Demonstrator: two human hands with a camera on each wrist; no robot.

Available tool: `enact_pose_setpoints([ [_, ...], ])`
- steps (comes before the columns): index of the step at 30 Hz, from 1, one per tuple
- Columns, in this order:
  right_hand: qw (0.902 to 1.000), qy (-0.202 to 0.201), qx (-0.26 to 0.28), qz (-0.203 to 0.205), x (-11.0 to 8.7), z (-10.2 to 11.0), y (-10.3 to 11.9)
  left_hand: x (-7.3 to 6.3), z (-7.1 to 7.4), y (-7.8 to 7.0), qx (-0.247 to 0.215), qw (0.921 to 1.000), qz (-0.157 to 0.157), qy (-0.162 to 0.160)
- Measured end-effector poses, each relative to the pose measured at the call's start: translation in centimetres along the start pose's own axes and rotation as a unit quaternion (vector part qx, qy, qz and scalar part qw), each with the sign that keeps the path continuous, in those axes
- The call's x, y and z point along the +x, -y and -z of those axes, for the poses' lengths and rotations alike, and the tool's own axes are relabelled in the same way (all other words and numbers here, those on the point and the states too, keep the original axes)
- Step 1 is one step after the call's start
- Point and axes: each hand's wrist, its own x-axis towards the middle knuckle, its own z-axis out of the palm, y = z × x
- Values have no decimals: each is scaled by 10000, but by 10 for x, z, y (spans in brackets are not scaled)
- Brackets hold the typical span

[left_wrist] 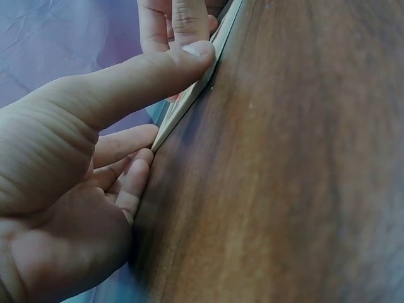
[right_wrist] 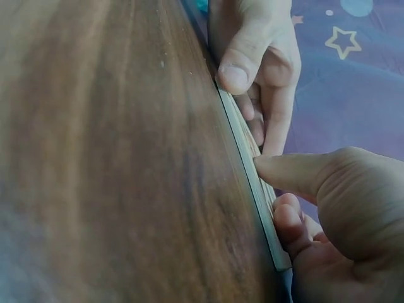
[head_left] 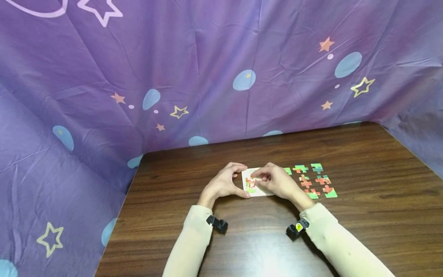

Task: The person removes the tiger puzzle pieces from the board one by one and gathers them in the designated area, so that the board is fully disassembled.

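Note:
A small pale jigsaw board [head_left: 263,193] lies flat on the table between both hands, with red and green puzzle pieces [head_left: 250,185] at its left end. My left hand [head_left: 223,182] holds the board's left end, thumb at the near corner and fingers at the far one. In the left wrist view, the thumb [left_wrist: 158,72] reaches along the board's edge [left_wrist: 183,113]. Over the board, my right hand [head_left: 278,181] has its thumb and index finger at a piece in the left part. The right wrist view shows its thumb [right_wrist: 297,173] low over the board; the piece is hidden there.
Several loose jigsaw pieces [head_left: 323,179] lie in rough rows right of the board, red, green and white. Part of another green piece [head_left: 287,171] shows behind the right hand. A purple patterned cloth [head_left: 221,77] hangs behind the brown wooden table [head_left: 173,184].

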Motion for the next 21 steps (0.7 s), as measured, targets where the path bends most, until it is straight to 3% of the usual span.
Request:
enact_pose_setpoints([
  [15, 9999, -71, 114, 26, 0, -2, 4, 2, -4, -3, 21, 9998, 97, -174],
  [21, 9992, 28, 361, -144, 1, -2, 5, 1, -4, -4, 16, 9997, 166, -194],
])
